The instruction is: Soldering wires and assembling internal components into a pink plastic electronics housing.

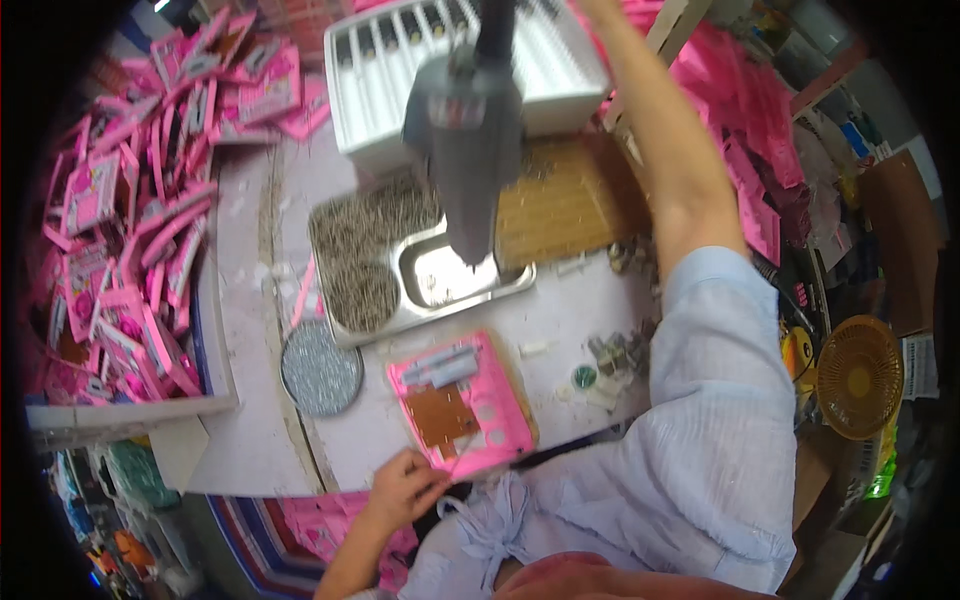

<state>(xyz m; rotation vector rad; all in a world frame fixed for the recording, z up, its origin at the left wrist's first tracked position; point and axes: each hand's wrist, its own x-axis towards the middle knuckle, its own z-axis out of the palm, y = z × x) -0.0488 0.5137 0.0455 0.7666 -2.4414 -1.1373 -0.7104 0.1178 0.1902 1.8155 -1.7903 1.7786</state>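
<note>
A pink plastic casing point(515, 425) lies on the table in front of me, with a brown circuit board point(440, 415) and grey-blue parts point(440, 368) in it. My left hand point(408, 488) is closed at the casing's near left corner, its fingertips pressed together; what they hold is too small to make out. My right arm point(695, 190) stretches far forward past the white rack, and its hand is cut off by the upper edge. A grey power screwdriver point(465, 150) hangs tip down over the metal tray point(450, 305), touched by neither hand.
Many small screws point(365, 250) fill parts of the tray. A round dish point(322, 368) of small metal pieces stands left of it. Pink casings point(130, 220) pile up at the left. The white rack point(360, 130) stands behind, a wooden board point(560, 210) and small parts point(615, 355) at the right.
</note>
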